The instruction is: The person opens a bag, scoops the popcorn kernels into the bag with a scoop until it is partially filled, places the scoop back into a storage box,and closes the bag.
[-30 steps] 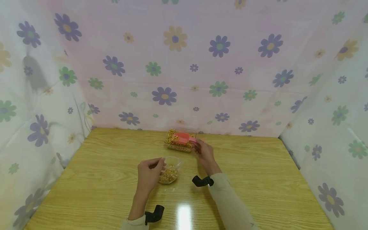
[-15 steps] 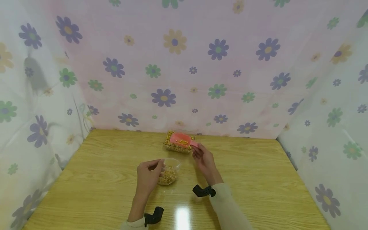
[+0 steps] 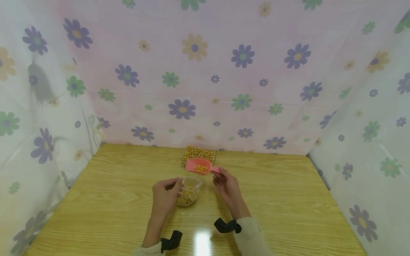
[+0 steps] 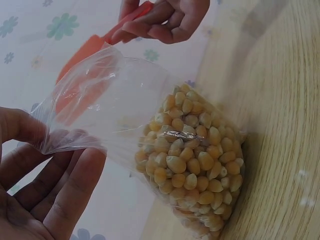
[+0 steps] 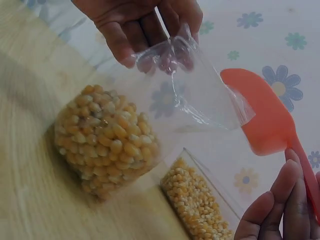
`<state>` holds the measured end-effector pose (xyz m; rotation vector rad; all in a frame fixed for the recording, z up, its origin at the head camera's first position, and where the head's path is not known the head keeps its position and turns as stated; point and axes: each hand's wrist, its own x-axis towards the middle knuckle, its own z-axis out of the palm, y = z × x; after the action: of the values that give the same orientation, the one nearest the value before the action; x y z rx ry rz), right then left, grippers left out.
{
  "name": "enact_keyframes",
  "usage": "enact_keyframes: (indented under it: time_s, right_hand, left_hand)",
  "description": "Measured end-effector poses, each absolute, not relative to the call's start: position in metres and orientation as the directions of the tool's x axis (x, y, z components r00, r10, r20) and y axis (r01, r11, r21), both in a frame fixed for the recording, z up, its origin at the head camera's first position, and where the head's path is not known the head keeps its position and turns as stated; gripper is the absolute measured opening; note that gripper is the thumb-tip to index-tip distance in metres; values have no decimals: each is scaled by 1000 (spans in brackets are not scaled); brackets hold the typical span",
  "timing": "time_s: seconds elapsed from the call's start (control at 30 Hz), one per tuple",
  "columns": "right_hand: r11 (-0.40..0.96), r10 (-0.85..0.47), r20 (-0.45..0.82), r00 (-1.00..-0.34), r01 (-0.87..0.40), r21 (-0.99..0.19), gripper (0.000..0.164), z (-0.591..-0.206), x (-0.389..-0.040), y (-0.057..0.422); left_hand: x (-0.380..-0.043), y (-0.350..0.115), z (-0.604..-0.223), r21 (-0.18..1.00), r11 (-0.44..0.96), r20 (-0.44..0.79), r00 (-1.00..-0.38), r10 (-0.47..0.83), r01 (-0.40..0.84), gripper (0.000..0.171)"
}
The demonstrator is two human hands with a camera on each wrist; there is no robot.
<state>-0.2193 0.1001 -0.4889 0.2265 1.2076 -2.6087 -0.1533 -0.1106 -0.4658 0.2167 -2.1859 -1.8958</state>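
Note:
A clear plastic bag partly filled with corn kernels stands on the table. My left hand pinches the bag's upper edge between thumb and fingers, and its mouth gapes. With my right hand I grip the handle of a pink-red scoop, which carries a small heap of kernels. The scoop is in the air between the bag and a clear rectangular container of kernels behind it. In the right wrist view the scoop appears behind the bag's mouth; whether they touch I cannot tell.
The wooden table extends to both sides of the hands. A flowered cloth hangs behind the table and along its sides, close to the container. Black wrist mounts sit on both forearms.
Lifted from the container with kernels in it, the scoop has come toward me and the bag in my right hand. The left hand keeps its hold on the bag, nearly still.

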Motion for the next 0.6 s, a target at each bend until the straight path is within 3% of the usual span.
enact_keyframes:
  time_s: [0.27,0.6]
  right_hand:
    - [-606,-150,-275,-950,308,-733,30,-492,-190,105]
    - [-506,-105,-187,-977,214,-835,28,-482,-169,114]
  left_hand:
    - [-151,-108,-468,986,158,103,-959,-263,62,19]
    - [-150,-105,-468,976,207,122,-958,-259,68,20]
